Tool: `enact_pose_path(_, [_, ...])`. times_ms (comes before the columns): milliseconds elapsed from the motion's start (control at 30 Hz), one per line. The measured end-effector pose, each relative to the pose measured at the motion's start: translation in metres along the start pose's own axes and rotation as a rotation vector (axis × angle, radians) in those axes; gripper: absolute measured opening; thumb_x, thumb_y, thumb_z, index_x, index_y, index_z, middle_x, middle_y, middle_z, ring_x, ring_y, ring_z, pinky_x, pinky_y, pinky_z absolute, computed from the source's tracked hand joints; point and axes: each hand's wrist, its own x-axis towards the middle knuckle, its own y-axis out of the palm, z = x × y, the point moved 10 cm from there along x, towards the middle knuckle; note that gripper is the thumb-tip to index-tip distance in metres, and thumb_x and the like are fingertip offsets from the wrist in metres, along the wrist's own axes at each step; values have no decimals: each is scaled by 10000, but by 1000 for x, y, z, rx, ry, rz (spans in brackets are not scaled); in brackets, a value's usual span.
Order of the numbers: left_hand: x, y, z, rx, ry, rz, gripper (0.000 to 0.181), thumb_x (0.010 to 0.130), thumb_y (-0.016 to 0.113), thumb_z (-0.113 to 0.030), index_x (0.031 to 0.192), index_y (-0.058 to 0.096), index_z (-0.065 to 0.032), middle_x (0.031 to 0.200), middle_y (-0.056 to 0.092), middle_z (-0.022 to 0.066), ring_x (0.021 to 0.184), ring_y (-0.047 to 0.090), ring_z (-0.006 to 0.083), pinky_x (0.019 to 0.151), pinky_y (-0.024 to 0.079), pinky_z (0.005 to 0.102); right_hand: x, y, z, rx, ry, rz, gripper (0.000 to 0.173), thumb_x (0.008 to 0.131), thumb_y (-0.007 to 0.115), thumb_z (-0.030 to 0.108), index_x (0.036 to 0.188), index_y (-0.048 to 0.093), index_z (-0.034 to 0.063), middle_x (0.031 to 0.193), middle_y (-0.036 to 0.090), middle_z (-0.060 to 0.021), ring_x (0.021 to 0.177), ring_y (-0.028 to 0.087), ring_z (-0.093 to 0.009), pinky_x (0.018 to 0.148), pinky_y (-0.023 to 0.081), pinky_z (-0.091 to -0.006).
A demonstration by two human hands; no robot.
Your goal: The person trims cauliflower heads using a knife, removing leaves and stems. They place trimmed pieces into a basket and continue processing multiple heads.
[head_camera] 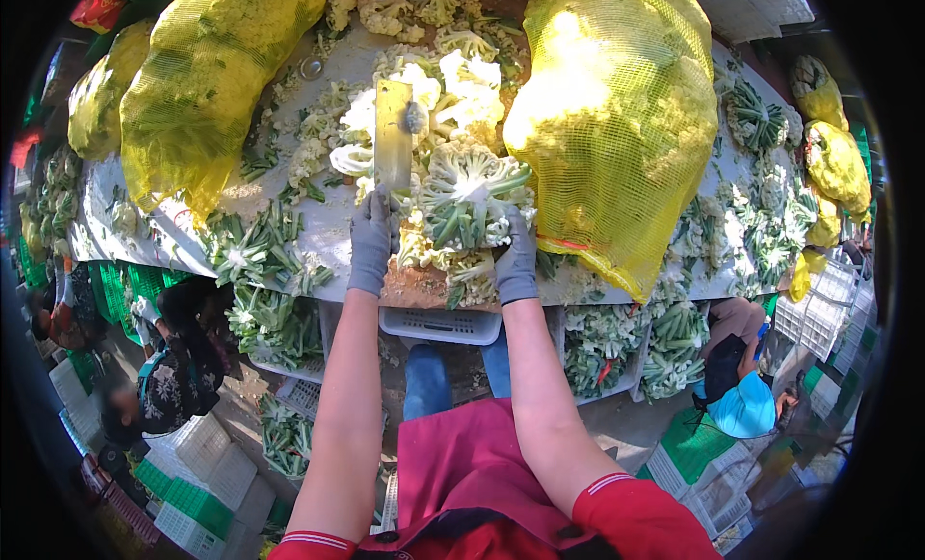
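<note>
My gloved left hand [372,231] grips a cleaver [393,137], its broad blade pointing away from me over the table. In my gloved right hand [517,253] is a cauliflower head [470,192], held by its right side with the cut stem and green leaf stalks facing up. Its underside is hidden. Beneath and beyond it lies a heap of loose cauliflower florets [462,90] on a brown cutting board [412,289]. The blade stands just left of the held head, and I cannot tell whether they touch.
Yellow mesh sacks of cauliflower flank the board, one at right [614,112] and one at left [209,76]. Trimmed leaves [253,249] lie along the table edge. A white plastic crate [441,325] sits below the board. Other people sit at left [177,372] and right [741,394].
</note>
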Motion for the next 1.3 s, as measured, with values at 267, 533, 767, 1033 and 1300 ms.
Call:
enact_pose_path(267, [-114,63,-79,43,314,-100,359,1076,513,-403,1005,576,-58,655,486,-48,529,428,34,456,348,224,-9,-7,-4,12,51,-113,876,824,824,256,1533,310,261,1392,528,-47,1262,532,-233,911,512,-507])
enact_pose_path(533, [-88,99,5,743,109,-43,458,1044,525,-418,1178,613,11,960,679,283,921,632,488,781,481,544,12,-1,2,8,21,10,550,896,763,161,1385,514,116,1234,651,-40,1031,683,-180,804,604,-349])
enact_pose_path(767, [-26,34,27,-12,-281,91,488,1020,526,-582,875,549,-116,522,379,-37,363,289,85,344,248,257,39,-22,-2,196,273,167,565,889,801,251,1343,534,46,1260,622,-65,1053,636,-153,901,548,-322])
enact_pose_path(1033, [-44,49,24,819,399,-107,368,1057,527,-386,1126,597,-30,893,641,160,750,630,280,618,516,420,-18,-91,53,-448,252,-43,419,994,637,209,1356,521,32,1183,638,-116,949,664,-208,755,605,-340])
enact_pose_path(1300, [-106,71,-9,585,407,-162,296,1070,510,-296,1023,589,-15,765,546,19,662,514,131,607,447,291,83,-141,200,-8,-125,-195,315,996,622,228,1271,582,82,1139,675,-75,857,690,-215,675,607,-362])
